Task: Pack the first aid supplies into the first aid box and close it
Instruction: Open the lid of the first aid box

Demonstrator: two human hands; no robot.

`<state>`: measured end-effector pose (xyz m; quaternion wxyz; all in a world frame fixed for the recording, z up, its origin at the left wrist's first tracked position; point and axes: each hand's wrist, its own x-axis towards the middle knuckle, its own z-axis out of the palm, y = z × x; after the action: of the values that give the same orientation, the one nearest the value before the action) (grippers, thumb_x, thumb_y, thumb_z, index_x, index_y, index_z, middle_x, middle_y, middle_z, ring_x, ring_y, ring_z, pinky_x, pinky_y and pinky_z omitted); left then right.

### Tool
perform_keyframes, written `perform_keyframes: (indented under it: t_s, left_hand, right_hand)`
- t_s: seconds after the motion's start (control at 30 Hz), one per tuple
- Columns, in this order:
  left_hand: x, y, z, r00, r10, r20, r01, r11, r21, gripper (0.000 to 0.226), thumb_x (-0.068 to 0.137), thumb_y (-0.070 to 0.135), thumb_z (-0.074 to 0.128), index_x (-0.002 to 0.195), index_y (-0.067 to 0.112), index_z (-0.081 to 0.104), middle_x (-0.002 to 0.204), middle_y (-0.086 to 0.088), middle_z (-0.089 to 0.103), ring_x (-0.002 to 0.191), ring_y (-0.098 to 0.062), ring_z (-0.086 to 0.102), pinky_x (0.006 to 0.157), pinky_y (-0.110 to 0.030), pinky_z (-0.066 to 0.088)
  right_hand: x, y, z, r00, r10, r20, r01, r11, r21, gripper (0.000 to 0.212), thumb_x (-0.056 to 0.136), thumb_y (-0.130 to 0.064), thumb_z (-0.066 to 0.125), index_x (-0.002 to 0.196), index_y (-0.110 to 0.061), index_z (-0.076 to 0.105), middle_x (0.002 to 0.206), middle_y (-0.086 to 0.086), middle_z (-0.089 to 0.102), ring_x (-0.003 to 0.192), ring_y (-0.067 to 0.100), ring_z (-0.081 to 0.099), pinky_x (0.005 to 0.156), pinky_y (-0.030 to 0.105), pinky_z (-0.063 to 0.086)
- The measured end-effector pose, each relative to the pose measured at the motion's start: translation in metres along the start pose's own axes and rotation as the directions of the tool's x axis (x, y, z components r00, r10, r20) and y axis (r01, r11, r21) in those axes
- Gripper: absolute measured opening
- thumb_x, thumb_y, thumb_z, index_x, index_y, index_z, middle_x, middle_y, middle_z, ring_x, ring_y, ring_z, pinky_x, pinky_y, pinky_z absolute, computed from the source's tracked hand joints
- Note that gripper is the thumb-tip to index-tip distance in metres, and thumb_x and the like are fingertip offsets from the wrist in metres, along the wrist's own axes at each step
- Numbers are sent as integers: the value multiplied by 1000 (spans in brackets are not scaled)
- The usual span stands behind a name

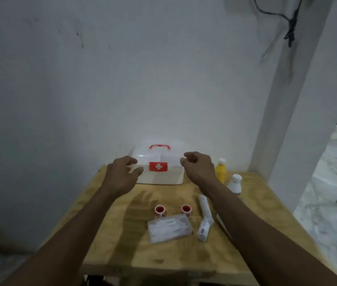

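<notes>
the left hand [122, 174] and the right hand [198, 168] were both raised in front of the first aid box [159, 176], fingers loosely curled and spread, gripping nothing; neither plainly touched the box. the box stood just beyond the hands at the far edge of the tabletop [105, 240], against the wall, its long axis running left to right across the view. the left hand sat by the box's left front corner and the right hand by its right end, so each flanked one side and both looked about equally near. the lid was down, with the red handle [159, 147] on top, so the coming move was likely lifting that lid from both ends.

the only marking that could be read was a white cross on a red label [158, 166] on the front; no words were legible anywhere.

nearer the person lay two red-cored tape rolls [160, 210], a clear flat packet [169, 228], a white tube [203, 230] and a white roll [204, 205]. a yellow bottle [220, 172] and a white bottle [235, 183] stood right of the box, their print too blurred to read.
</notes>
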<state>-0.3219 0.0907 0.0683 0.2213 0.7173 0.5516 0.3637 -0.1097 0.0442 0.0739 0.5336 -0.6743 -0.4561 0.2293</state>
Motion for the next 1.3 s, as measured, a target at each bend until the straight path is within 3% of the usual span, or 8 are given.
perform_keyframes:
  t_s: [0.1,0.3,0.5,0.83,1.1,1.2,1.3]
  left_hand:
    - [21,-17,14,1000,-14,-22,14,1000,2,49,89,35,66,131,13,56,132,-9,62,112,-27,63,92,-38,50]
    - [60,-29,35,998,-61,-18,59,997,-57,59,93,46,56,143,17,43,146,-11,50,127,-32,53,103,-47,47]
    - [85,-30,51,994,-108,33,111,987,-115,62,97,49,46,150,21,31,158,-6,34,141,-32,38,110,-48,36]
    - [70,-34,53,994,-111,19,113,984,-139,63,96,49,47,150,23,31,155,-8,38,137,-35,42,105,-55,44]
    - [40,-30,45,995,-95,27,97,987,-128,64,96,46,49,151,19,30,156,-8,37,138,-34,41,107,-52,43]
    - [40,-27,44,996,-76,42,78,995,-61,66,96,48,47,152,18,27,158,-8,33,142,-34,36,112,-51,37]
    - [49,-22,44,999,-20,48,19,1000,25,67,96,52,43,152,19,27,160,-6,29,145,-31,31,115,-50,30]
  right_hand:
    - [12,11,22,997,-21,-75,17,998,-59,45,93,-33,60,134,-15,56,136,5,58,120,22,58,98,33,47]
    - [43,26,53,987,98,-130,-102,994,-29,55,98,-43,49,148,-23,36,153,5,40,137,29,42,108,45,42]
    - [61,31,67,975,192,-110,-190,981,22,54,102,-43,39,151,-23,29,157,5,33,141,30,36,109,45,38]
    - [42,23,62,969,229,-88,-225,973,54,56,103,-39,37,154,-22,22,158,6,32,140,30,37,107,44,40]
    - [14,22,53,975,204,-92,-205,979,-5,57,102,-39,38,154,-20,23,158,7,32,141,31,36,110,44,37]
    - [4,20,59,977,89,-192,-107,990,-87,61,101,-35,46,153,-17,21,161,9,22,147,29,24,115,42,28]
    - [-8,15,77,922,138,-363,-123,990,63,63,94,-31,60,146,-17,28,154,10,25,141,31,29,114,47,35]
